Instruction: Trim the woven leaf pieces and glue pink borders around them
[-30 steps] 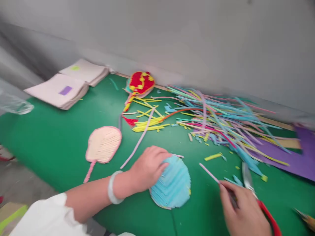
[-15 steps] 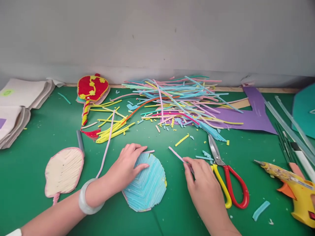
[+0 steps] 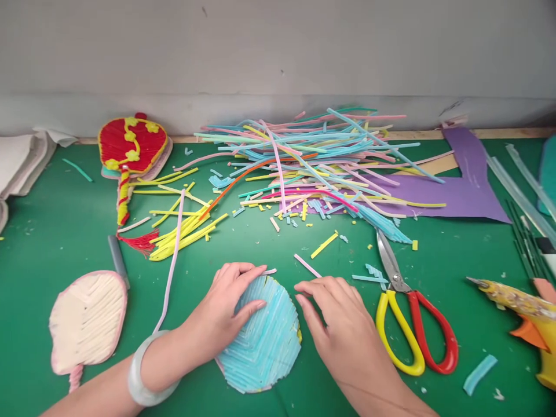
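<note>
My left hand (image 3: 226, 313) holds down a roundish fan panel (image 3: 264, 353) covered in light-blue pipe cleaners, its fingers curled at the top edge and the thumb on the face. A pink pipe cleaner end (image 3: 270, 271) pokes out beyond the index finger along that edge; the rest is hidden by the hand. My right hand (image 3: 343, 330) hovers just right of the panel, thumb and index finger apart with nothing between them. Behind its fingertips a short pink pipe cleaner piece (image 3: 306, 265) lies on the green table. A long lilac pipe cleaner (image 3: 172, 260) passes behind my left wrist.
Scissors (image 3: 397, 278) with one yellow and one red handle lie right of my right hand. Further right is a yellow glue gun (image 3: 516, 301). Coloured pipe cleaners (image 3: 313, 162) are heaped at the back. A red fan (image 3: 134, 145) and a cream fan (image 3: 89, 324) lie left.
My right hand has let go of the short pink piece and moved left toward the panel, its fingers parting. My left hand stays on the panel. The view has shifted slightly.
</note>
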Motion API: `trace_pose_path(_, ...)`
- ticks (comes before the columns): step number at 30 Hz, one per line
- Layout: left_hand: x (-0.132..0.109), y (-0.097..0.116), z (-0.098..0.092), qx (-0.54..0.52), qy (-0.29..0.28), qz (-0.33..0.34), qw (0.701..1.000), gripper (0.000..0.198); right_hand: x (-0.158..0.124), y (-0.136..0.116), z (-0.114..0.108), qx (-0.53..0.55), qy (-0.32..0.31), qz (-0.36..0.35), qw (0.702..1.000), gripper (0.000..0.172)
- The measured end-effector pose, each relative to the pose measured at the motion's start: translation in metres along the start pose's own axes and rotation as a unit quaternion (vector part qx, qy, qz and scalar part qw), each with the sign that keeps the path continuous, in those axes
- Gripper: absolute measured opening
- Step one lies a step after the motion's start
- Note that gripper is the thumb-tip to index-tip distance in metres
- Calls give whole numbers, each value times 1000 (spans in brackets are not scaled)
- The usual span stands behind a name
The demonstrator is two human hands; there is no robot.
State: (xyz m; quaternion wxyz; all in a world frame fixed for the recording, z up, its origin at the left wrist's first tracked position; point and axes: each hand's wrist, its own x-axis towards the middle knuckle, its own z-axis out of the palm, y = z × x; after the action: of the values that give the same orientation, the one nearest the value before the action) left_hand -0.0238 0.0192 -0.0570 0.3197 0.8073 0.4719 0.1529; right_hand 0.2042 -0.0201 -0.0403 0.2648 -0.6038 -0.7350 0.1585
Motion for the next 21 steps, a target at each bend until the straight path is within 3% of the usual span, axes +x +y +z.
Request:
trace_pose_path(3, 0, -3, 1, 12, 15, 17, 1000, 45, -9, 5, -7, -5, 10, 4, 1000, 14)
trace_pose_path(7, 0, -9, 5, 30, 30, 20, 999, 44, -35, 27, -34, -79, 91, 69, 990, 14)
trace_pose_path(9, 0, -10, 6, 36, 32, 25, 999, 44, -51, 44, -50, -139, 141, 125, 972, 19)
trace_pose_path(16, 9, -9, 7, 63, 43, 62, 995, 42, -107, 127, -110, -263, 226, 314, 884, 36)
trace_pose_path(18, 13, -8, 8, 62, 40, 72, 995, 42, -117, 145, -127, -268, 232, 352, 866, 36)
trace_pose_path(21, 18, -5, 9, 56, 33, 86, 994, 42, -122, 151, -134, -249, 207, 359, 875, 31)
